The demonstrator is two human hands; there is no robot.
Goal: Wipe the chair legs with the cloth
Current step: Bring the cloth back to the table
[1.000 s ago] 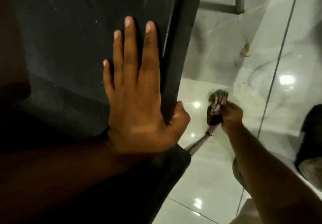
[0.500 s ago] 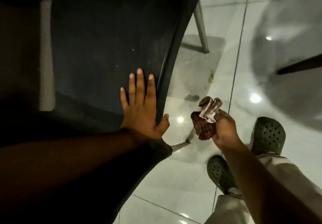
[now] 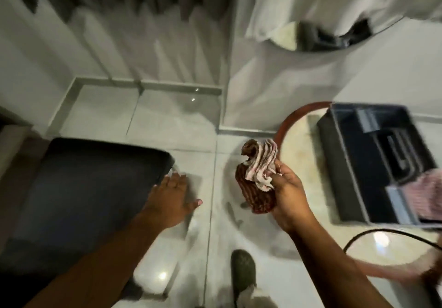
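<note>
Floor: glossy white tiles (image 3: 167, 125), motion-blurred.
Chair (image 3: 91, 188): legs hidden.
Cloth (image 3: 258, 183): bunched, long axis near-far, clenched by right hand (image 3: 290, 197).
Left hand (image 3: 173, 200): fingers spread, empty.

I can't see any chair legs from here; the dark chair (image 3: 79, 200) hides whatever is under its seat, and the picture's left edge cuts it off. My left hand (image 3: 171, 198) is smeared by motion, so I can't tell whether it touches the seat's corner. The cloth (image 3: 258, 178) covers my right hand (image 3: 290, 197) fingers on the far side. The dark box (image 3: 373, 164) on the round table (image 3: 303, 125) is blurred and runs off the right edge; its contents are unreadable.
</note>
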